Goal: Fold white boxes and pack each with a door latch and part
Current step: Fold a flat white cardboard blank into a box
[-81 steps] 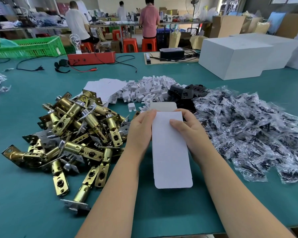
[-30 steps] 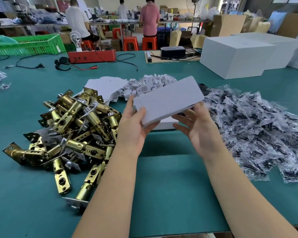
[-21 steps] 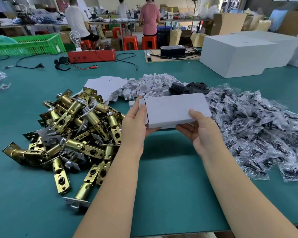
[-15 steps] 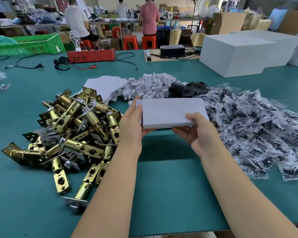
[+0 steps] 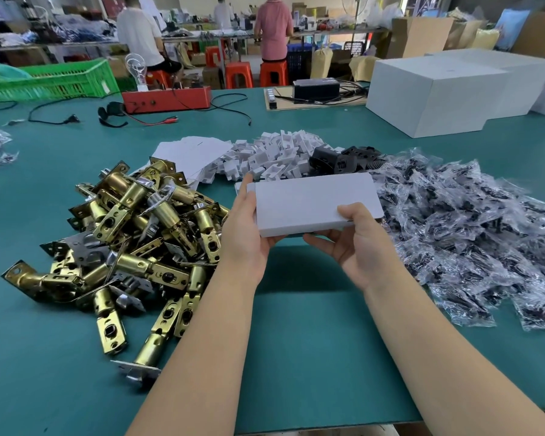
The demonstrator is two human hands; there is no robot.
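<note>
The step in hand looks like the folding stage: a white box (image 5: pixel 315 204), flattened or only partly squared up, is held in the air above the teal desk (image 5: pixel 312 341), long side running left to right, between the heaps. The left hand (image 5: pixel 249 234) holds its left end, the thumb lying up along that end and the other fingers hidden beneath, so its grip is a pinch on the box; the right hand (image 5: pixel 356 243) holds the near right corner, thumb on top and fingers curled under. Whether the end flaps are tucked cannot be told from here. The next move probably calls for popping the sleeve open and closing one end, then reaching left to the pile of brass door latches (image 5: pixel 132 247) and right to the heap of bagged parts (image 5: pixel 472 234). Open room lies on the bare desk directly below and nearer than the hands, right to the near edge. The box's far edge sits close over the white plastic pieces (image 5: pixel 274 155) and black parts (image 5: pixel 337 160), with flat white blanks (image 5: pixel 189 152) farther left, so any swing outward risks scattering them.
</note>
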